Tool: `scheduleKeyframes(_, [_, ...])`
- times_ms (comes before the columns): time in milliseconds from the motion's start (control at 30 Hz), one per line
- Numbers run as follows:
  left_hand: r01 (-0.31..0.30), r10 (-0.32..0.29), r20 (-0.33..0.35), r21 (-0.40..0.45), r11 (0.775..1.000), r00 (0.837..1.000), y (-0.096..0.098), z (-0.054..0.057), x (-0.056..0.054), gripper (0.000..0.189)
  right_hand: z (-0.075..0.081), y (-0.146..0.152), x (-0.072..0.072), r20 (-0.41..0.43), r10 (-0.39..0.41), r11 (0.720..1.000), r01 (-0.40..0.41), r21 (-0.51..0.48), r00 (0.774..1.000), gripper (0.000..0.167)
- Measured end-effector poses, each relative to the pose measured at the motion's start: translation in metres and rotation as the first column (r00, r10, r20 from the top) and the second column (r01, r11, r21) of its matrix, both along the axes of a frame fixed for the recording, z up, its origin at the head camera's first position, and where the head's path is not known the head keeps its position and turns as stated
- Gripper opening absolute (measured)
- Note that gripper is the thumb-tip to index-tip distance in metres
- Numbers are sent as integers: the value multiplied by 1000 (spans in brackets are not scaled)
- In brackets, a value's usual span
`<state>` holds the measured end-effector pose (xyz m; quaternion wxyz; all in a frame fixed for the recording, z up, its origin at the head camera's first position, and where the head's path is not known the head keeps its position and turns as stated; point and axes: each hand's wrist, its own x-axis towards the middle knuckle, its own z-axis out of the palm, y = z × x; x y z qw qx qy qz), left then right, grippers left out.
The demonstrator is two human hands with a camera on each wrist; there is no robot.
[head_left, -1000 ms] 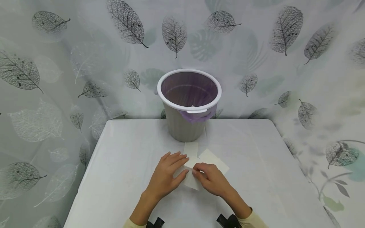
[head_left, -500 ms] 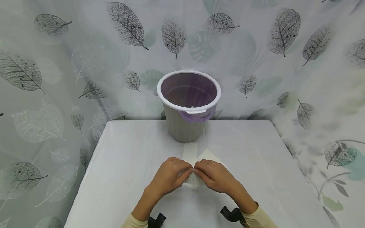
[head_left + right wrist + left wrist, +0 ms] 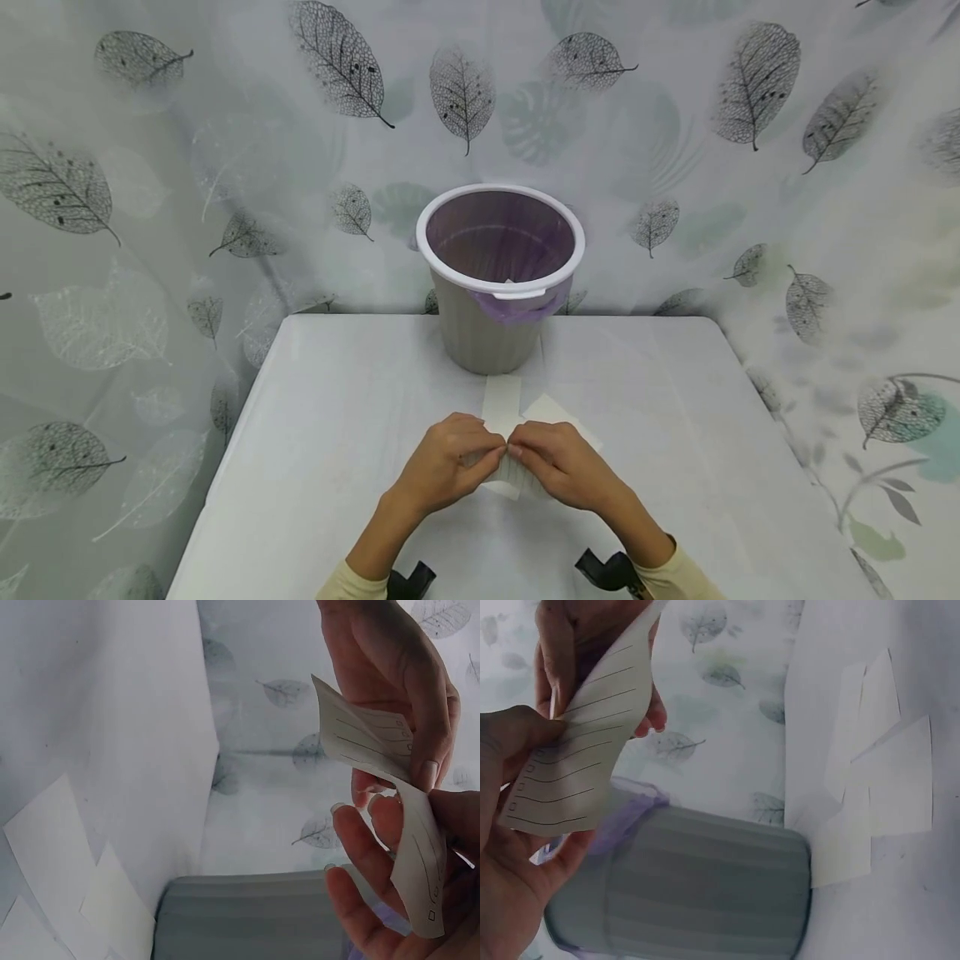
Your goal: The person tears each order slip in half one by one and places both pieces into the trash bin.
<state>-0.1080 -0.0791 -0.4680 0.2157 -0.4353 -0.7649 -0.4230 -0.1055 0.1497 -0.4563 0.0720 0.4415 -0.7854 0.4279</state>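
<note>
A small cream slip of paper [image 3: 589, 750], printed with lines and little boxes, is held up between both hands. My left hand [image 3: 447, 460] pinches its upper edge between thumb and fingers. Close beside it, my right hand [image 3: 566, 462] pinches the same edge, the fingertips of both hands nearly meeting. In the right wrist view the slip [image 3: 420, 855] bends where the thumbs grip it. Several blank-looking paper pieces [image 3: 904, 784] lie overlapping on the table under and beyond the hands, partly hidden by them in the head view.
A grey bin [image 3: 487, 333] with a white rim and purple liner stands at the table's back, just behind the papers. The white table [image 3: 360, 367] reaches a leaf-patterned curtain [image 3: 465, 100] at the back and sides. Black wrist mounts [image 3: 611, 571] sit at both wrists.
My left hand, spread flat over the papers a second ago, has drawn its fingers in to pinch the slip beside my right hand. Over the last half second the hands have barely moved.
</note>
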Motion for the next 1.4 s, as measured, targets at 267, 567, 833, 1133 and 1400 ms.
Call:
scheduleKeyframes(267, [7,-5,-30,63,998,1000,2,-1,-1,12,0,0,0,118,10,997,0,-82,993,22])
scheduleKeyframes(567, [-39,41,-39,52,998,998,0,-2,-1,7,0,2,1,236,-60,994,81,-79,970,21])
scheduleKeyframes(833, [-91,90,75,10,996,993,-6,3,0,4,1,4,0,244,-118,986,144,-90,963,19])
scheduleKeyframes(1133, [-114,112,101,13,993,988,-7,2,-1,4,-1,3,1,246,-184,973,212,-89,952,18])
scheduleKeyframes(1400, [-124,118,101,54,991,988,-8,1,-2,9,-1,0,1,235,-236,959,266,-102,943,16])
